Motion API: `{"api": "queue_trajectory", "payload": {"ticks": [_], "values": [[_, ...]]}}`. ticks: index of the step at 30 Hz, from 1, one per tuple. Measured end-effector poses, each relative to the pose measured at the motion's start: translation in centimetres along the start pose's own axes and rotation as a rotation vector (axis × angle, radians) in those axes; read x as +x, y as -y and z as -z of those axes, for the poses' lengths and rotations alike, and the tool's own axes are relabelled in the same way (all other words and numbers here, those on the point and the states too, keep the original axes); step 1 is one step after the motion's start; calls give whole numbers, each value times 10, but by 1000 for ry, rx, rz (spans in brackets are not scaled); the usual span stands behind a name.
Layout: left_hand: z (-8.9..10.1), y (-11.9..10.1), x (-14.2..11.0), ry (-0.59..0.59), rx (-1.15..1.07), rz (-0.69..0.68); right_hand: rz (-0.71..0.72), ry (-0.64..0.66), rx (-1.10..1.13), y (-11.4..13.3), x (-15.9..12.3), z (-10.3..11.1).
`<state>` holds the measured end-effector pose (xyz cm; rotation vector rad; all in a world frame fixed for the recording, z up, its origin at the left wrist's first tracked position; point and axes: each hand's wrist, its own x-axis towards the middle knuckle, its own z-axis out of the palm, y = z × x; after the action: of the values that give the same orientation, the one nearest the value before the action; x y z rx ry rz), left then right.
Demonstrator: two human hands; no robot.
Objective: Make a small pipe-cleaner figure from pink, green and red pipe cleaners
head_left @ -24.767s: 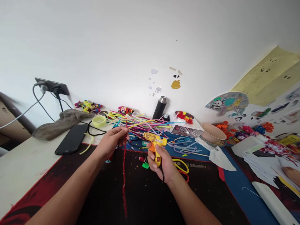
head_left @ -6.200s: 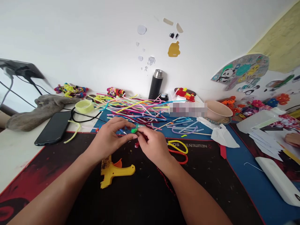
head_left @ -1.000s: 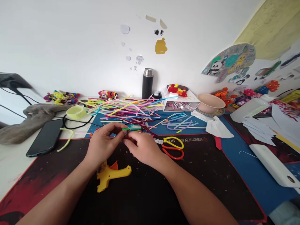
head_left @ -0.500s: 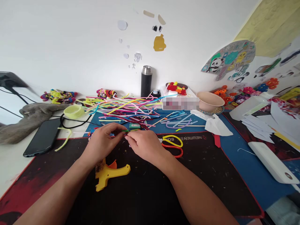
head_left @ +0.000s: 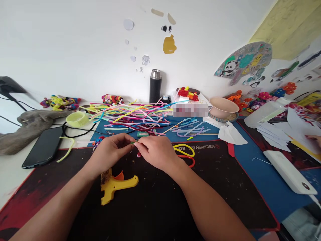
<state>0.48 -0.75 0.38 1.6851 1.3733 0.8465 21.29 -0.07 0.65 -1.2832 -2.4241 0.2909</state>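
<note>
Head view, and we're looking down at a dark mat (head_left: 155, 214), where our yellow glue gun (head_left: 119, 184) is lying nearest us, its orange trigger facing the far edge. Just beyond it, both hands are meeting: our left hand (head_left: 110, 150) is pinching a small green piece (head_left: 133, 143) between thumb and fingers, and our right hand (head_left: 156, 150) is closing its thumb and fingertips right beside it. We can't tell whether the right is gripping it too. A tiny red bit (head_left: 138, 155) is showing below those fingertips. Scissors (head_left: 192, 155) are resting near the mat's far edge, their blades hiding behind our right hand. Over at the far left corner, a black phone (head_left: 42, 147) is lying partly across the border; off the right edge, a white device (head_left: 288, 172) is sitting at a slant. Past the mat, a green box (head_left: 142, 134) is peeking out, and colourful fuzzy stems (head_left: 135, 113) are sprawling along the worktop (head_left: 12, 177). Another person's hand (head_left: 313, 137) is reaching in over white papers (head_left: 273, 135) on the right. Farther back, a pink bowl (head_left: 224, 106) is sitting near the wall (head_left: 87, 50), and a black flask (head_left: 155, 88) is standing upright.
</note>
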Motion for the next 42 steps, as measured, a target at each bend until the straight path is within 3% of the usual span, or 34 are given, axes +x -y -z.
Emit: {"api": "queue_trajectory", "payload": {"ticks": [8, 15, 23, 28, 36, 42], "values": [[2, -3, 1, 116, -81, 46, -10, -21, 65, -3, 2, 3], [6, 1, 2, 152, -330, 40, -89, -53, 347, -4, 2, 10], [1, -13, -3, 47, -562, 69, -195, -41, 814, -4, 2, 5], [-5, -12, -5, -85, -614, 35, -226, 11, 998, 0, 1, -3], [-11, -12, -5, -247, -626, -6, -264, 84, 1101, 4, 1, -12], [-11, -11, -5, -367, -432, -41, -225, 34, 907, 10, 0, -12]]}}
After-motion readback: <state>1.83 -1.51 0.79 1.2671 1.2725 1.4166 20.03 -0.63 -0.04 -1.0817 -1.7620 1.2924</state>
